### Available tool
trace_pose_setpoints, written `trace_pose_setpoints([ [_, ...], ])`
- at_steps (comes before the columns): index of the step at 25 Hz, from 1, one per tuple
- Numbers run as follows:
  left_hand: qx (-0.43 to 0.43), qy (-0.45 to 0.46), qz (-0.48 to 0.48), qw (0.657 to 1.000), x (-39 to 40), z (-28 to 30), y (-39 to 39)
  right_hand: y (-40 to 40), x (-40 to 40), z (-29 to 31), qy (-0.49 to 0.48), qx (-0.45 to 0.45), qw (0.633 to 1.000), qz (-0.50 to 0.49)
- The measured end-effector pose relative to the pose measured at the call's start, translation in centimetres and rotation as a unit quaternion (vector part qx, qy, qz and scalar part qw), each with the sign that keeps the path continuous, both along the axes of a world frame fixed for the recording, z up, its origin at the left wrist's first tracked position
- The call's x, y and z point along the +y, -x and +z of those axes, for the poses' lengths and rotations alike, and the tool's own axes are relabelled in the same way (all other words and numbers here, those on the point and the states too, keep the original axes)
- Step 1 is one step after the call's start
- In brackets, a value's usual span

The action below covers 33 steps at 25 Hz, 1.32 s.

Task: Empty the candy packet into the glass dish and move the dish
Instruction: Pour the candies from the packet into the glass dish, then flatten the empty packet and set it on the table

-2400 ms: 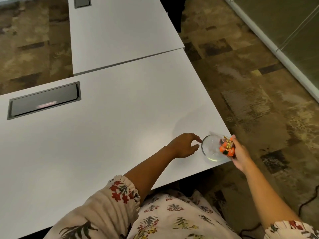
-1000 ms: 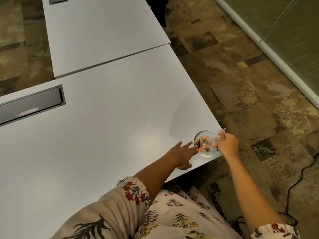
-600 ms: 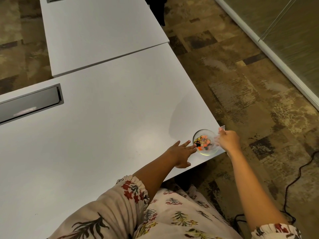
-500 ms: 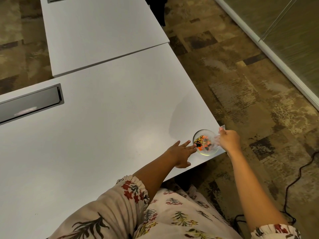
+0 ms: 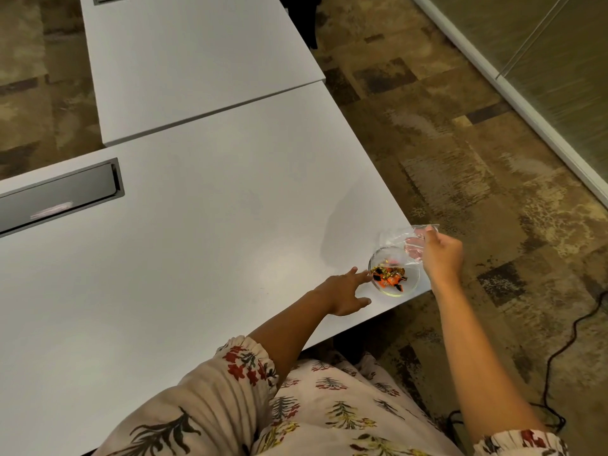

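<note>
A: At the near right corner of the tabletop [image 5: 197, 241], I see the glass dish [image 5: 394, 271] sitting very close to the edge, with the orange and black candies [image 5: 388, 278] heaped inside it.

B: And the packet?

A: The candy packet [image 5: 406, 240] hangs just above the dish's far rim, looking empty (it's clear plastic, so I can't swear nothing clings inside). My right hand [image 5: 441, 258] has its fingers pinched together on the packet's upper end, mouth downward, I'd judge so that any last piece drops into the dish.

B: What's the left hand doing?

A: My left hand [image 5: 343, 294] lies on the tabletop with its fingers spread apart, gripping nothing; the fingertips [image 5: 363, 276] reach the dish's near-left wall. I read that as bracing the dish so it doesn't skid off the corner.

B: So the pouring looks finished?

A: I'd say so. Moving the dish is not yet done.
</note>
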<state>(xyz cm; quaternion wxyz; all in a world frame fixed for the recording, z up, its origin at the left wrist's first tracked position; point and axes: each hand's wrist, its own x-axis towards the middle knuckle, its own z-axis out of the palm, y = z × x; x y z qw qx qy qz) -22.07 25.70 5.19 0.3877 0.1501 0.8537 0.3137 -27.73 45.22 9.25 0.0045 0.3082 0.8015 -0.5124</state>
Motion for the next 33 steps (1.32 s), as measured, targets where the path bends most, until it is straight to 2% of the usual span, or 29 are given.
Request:
trace_pose_setpoints([
  [4, -0.052, -0.064, 0.184, 0.98, -1.4, 0.0, 0.0, -0.4, -2.6, -0.3, 0.209, -0.039, 0.977, -0.017],
  [6, -0.076, -0.131, 0.299, 0.942, -2.3, 0.0, 0.0, -0.8, -4.4, -0.8, 0.291, -0.056, 0.955, -0.031],
  [9, -0.123, -0.241, 0.463, 0.844, -3.6, 0.1, 0.0, -1.5, -7.2, -1.5, 0.419, -0.09, 0.901, -0.068],
  [11, -0.146, -0.28, 0.552, 0.772, -4.6, 0.3, 0.0, -1.9, -9.0, -2.1, 0.46, -0.105, 0.878, -0.081],
  [13, -0.165, -0.302, 0.62, 0.705, -5.8, 0.2, 0.0, -2.4, -10.8, -2.4, 0.462, -0.117, 0.876, -0.072],
  [17, -0.151, -0.329, 0.693, 0.624, -7.8, -0.3, -0.9, -3.7, -13.2, -3.0, 0.451, -0.143, 0.881, -0.022],
  [21, -0.12, -0.33, 0.726, 0.591, -9.5, -0.6, -1.8, -4.6, -14.5, -3.7, 0.429, -0.176, 0.886, 0.019],
  [33, -0.048, -0.292, 0.781, 0.55, -16.9, -1.8, -6.0, -6.6, -18.5, -5.6, 0.34, -0.281, 0.892, 0.098],
])
